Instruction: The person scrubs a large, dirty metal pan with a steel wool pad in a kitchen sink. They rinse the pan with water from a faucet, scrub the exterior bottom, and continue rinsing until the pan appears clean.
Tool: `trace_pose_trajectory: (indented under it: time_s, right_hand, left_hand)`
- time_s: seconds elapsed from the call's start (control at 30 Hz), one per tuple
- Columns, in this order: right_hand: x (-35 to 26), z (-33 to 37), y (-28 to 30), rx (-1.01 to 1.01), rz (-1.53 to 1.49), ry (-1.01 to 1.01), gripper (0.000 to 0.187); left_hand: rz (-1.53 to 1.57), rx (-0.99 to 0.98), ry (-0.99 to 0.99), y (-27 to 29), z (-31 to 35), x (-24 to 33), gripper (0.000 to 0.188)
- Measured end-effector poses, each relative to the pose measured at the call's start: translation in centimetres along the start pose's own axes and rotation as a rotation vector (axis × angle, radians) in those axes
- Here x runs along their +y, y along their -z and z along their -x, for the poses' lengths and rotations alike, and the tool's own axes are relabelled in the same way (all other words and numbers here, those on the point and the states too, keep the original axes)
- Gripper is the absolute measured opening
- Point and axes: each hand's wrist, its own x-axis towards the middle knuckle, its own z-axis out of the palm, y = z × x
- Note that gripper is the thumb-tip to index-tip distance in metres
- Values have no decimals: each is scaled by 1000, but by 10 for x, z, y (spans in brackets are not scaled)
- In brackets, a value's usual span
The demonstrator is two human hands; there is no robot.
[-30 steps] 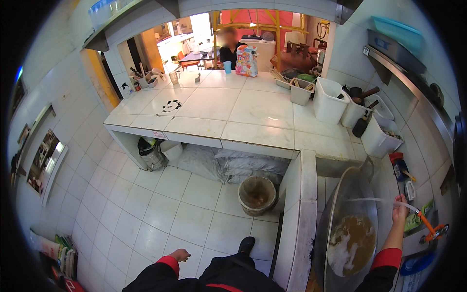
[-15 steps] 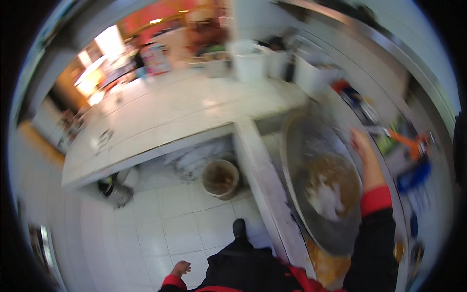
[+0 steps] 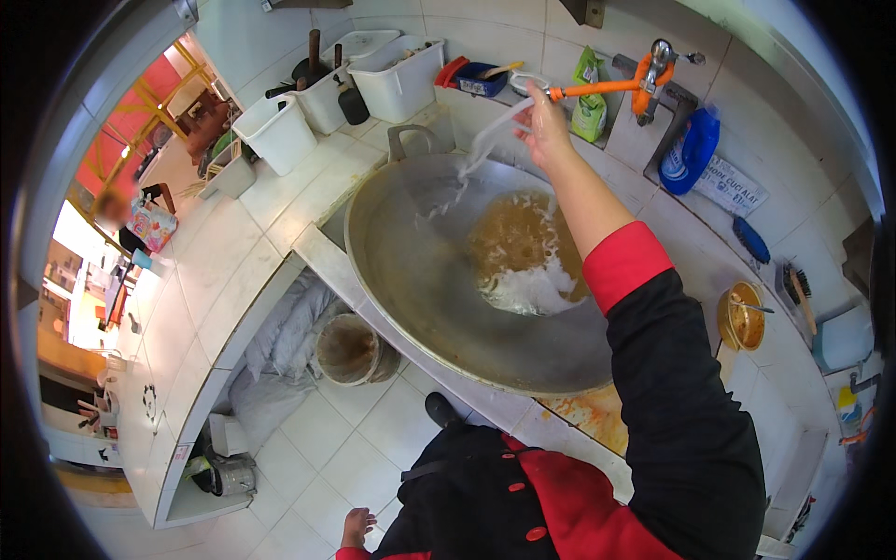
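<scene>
A: What stood at the far left?
B: The tiled counter [image 3: 210,299], with white bins [image 3: 280,138] at its far end. A bucket [image 3: 341,353] stood on the floor [image 3: 299,471] near it.
A: And the left hand [image 3: 357,528]?
B: It hung low over the floor, bare, its fingers loosely parted.
A: Where was the pan [image 3: 401,299]?
B: Right of the counter, with brown liquid [image 3: 504,229] and white foam [image 3: 529,289] pooled inside.
A: What about the right hand [image 3: 547,129]?
B: Above the pan's far side, its fingers closed around the end of an orange hose [image 3: 597,89]. A pale strand [image 3: 485,145] slanted from there into the pan; I couldn't tell whether it was water or clear tube.
A: Further right?
B: A green packet [image 3: 588,117] under the hose, the tap [image 3: 659,61] it ran to, a blue bottle [image 3: 689,154], a yellowish bowl [image 3: 737,329] with a spoon [image 3: 754,306] in it, then a brush [image 3: 800,294]
</scene>
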Motion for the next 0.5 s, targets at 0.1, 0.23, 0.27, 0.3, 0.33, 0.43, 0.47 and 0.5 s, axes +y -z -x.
trace_pose_trajectory:
  time_s: [0.1, 0.23, 0.27, 0.3, 0.33, 0.43, 0.47, 0.5]
  right_hand:
    - [5, -8, 10, 242, 71, 366, 29]
    - [-22, 13, 4, 97, 26, 298, 20]
    - [-30, 21, -2, 52, 15, 273, 20]
    - [-38, 25, -2, 19, 7, 255, 20]
    - [-41, 26, -4, -22, -14, 232, 20]
    - [-43, 7, 18, -196, -79, 74, 20]
    - [-41, 11, 23, -247, -42, 66, 20]
    - [-45, 17, 31, -293, 3, 64, 20]
  left_hand:
    - [-229, -34, -157, -2, 7, -8, 29]
    - [-368, -62, -156, -11, 35, -30, 28]
    - [-404, -77, -152, -10, 38, -40, 28]
    - [-503, -111, -201, -5, 30, -47, 27]
    - [-810, -169, -353, 10, 11, -78, 26]
    - [-1313, -200, -704, 39, -43, -117, 26]
    - [-1272, -171, -742, 44, -52, -116, 26]
    - [-1226, -152, -789, 43, -63, -112, 27]
